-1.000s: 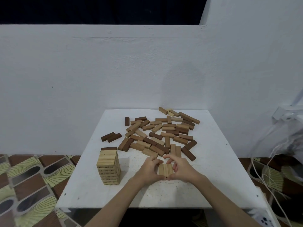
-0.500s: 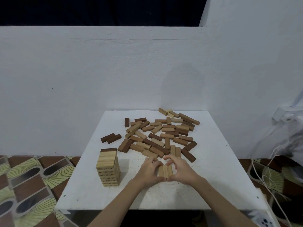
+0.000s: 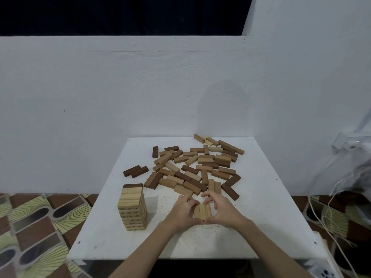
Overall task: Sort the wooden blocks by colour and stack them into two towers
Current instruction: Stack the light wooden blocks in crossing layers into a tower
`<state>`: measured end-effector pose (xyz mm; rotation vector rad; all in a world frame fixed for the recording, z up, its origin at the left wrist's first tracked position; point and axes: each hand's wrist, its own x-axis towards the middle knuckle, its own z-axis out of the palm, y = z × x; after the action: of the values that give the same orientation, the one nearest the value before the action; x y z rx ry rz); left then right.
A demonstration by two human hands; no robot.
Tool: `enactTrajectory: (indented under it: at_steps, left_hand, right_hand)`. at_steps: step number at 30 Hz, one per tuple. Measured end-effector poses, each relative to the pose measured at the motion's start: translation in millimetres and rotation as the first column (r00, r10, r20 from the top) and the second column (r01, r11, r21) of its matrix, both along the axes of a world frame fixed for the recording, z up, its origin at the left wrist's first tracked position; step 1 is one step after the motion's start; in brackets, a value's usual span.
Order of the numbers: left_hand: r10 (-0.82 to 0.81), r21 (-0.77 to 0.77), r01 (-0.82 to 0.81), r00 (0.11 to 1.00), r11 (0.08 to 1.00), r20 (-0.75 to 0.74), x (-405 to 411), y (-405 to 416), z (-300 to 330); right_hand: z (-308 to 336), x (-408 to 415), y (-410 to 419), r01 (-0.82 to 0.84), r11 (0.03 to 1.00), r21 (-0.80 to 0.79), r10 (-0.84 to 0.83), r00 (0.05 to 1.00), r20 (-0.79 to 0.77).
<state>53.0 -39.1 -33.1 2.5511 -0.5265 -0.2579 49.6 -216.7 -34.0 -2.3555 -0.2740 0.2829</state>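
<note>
Both grips close in on one small row of three pale wooden blocks (image 3: 202,212): left hand (image 3: 183,212) and right hand (image 3: 221,211) cup its sides exactly as a second ago, squaring it on the white bench (image 3: 267,221). Judged a fresh layer for the tall pale block tower (image 3: 133,208) at left; mixed loose blocks (image 3: 197,167) lie beyond.

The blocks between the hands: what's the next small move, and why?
Probably lift the three light blocks and set them on the tower. Left hand and right hand press them side by side; the tower is mostly light.
</note>
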Motion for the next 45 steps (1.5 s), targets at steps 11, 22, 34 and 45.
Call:
enactTrajectory:
  at_steps: [11,22,34,45]
  left_hand:
    - [-0.068,0.029,0.066,0.993,0.997,0.097,10.0,-0.2,52.7]
    - [-0.037,0.022,0.033,0.969,0.999,0.246,-0.5,74.8,165.3]
    - [0.083,0.059,-0.090,0.991,0.994,0.107,-13.5,168.4,176.1]
    - [0.123,0.046,-0.122,0.992,0.991,-0.005,-10.9,183.9,143.8]
  right_hand:
    - [51.8,0.3,-5.0,-0.012,0.999,0.033,0.008,0.994,0.112]
    - [147.3,-4.4,57.3,-0.165,0.978,0.126,0.121,0.947,0.299]
    - [146.1,2.2,159.0,-0.249,0.962,0.113,0.214,0.943,0.256]
    - [134.3,-4.5,180.4,-0.250,0.962,0.108,0.234,0.962,0.140]
